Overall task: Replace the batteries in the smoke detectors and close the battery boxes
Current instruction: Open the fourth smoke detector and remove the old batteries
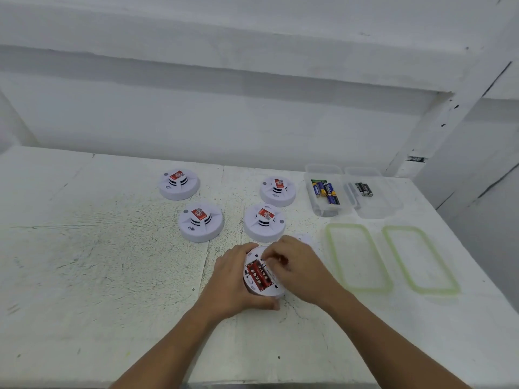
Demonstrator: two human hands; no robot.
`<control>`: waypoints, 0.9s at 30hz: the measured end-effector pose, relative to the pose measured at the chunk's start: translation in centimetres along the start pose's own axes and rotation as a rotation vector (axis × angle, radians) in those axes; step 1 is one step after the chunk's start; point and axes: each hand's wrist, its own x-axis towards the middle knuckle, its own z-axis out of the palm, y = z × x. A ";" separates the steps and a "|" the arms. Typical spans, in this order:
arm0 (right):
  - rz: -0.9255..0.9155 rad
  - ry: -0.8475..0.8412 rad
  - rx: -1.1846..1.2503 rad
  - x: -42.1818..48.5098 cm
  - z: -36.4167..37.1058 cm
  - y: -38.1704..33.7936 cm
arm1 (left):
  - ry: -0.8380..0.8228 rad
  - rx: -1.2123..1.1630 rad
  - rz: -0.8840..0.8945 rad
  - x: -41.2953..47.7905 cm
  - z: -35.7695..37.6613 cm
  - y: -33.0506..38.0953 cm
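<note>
A white smoke detector [268,289] lies upside down on the table, its battery bay open with two red batteries [259,276] showing. My left hand [231,284] grips the detector's left and front rim. My right hand [297,268] has its fingertips curled at the bay's upper right, pinching a third red battery there. A small white cover piece [304,238] peeks out behind my right hand. Several other detectors stand upright behind: [179,183], [200,221], [264,223], [278,190].
A clear box [323,209] with several blue batteries [327,192] and a second clear box [376,211] holding dark batteries [364,189] sit at the back right. Two green-rimmed lids [358,258], [421,261] lie in front of them. A white wall rises behind the table.
</note>
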 end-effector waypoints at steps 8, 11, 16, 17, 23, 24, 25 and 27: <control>-0.068 -0.041 -0.114 0.2 1.2 -0.4 | -0.002 -0.207 -0.017 -0.7 -0.9 0.1; -0.097 -0.051 -0.157 0.4 1.2 -0.5 | 0.010 -0.238 -0.019 -0.7 -1.2 0.6; -0.160 -0.056 -0.281 0.9 1.9 -0.4 | 0.008 -0.252 -0.010 -0.7 -1.5 1.3; -0.171 -0.052 -0.302 1.0 2.0 -0.3 | 0.010 -0.250 -0.007 -0.7 -1.5 1.3; -0.210 -0.040 -0.327 1.7 2.3 -0.1 | -0.002 -0.239 0.002 -0.3 -1.6 1.5; -0.216 -0.042 -0.323 1.8 2.3 0.0 | 0.000 -0.239 -0.001 -0.3 -1.6 1.6; -0.219 -0.046 -0.315 1.8 2.2 0.0 | 0.001 -0.243 -0.004 -0.2 -1.6 1.6; -0.212 -0.045 -0.252 1.8 1.9 0.0 | 0.000 -0.248 -0.002 -0.2 -1.6 1.7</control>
